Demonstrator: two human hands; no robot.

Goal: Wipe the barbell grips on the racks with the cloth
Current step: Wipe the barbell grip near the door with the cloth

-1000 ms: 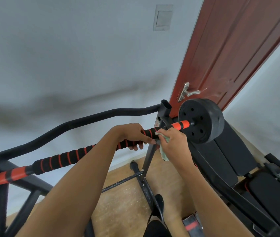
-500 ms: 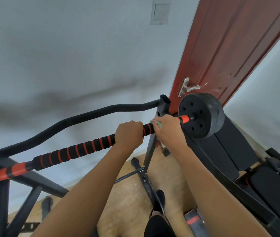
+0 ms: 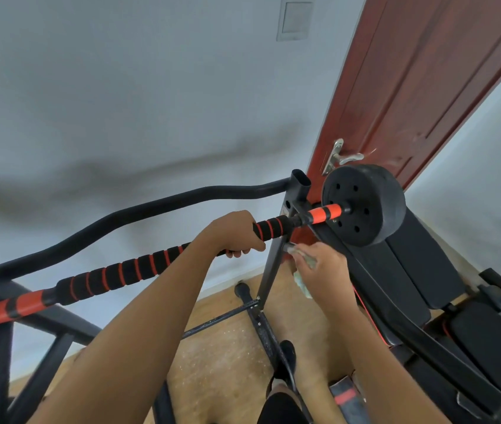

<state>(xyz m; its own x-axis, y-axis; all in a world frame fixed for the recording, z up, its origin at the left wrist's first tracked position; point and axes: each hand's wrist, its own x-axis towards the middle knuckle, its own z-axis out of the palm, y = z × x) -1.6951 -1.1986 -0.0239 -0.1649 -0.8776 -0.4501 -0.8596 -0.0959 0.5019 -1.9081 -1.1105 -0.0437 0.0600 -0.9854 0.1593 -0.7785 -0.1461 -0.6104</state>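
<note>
**Cloth below the bar, left hand on grip**

Barbell grip [image 3: 139, 267], black foam with red rings, runs from 8 to 2 o'clock across the rack. Left hand [image 3: 233, 232] is clenched round it. Pale green cloth [image 3: 301, 284] is bunched in the grasp of the right hand [image 3: 324, 270], off the bar at 5 o'clock of the left hand, just beside the rack upright [image 3: 270, 270]. Weight plate [image 3: 365, 206] lies at 1 o'clock.

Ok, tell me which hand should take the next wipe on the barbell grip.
Right. The right hand holds the cloth just below the barbell grip; the left hand is wrapped around the grip, with no cloth.
</note>
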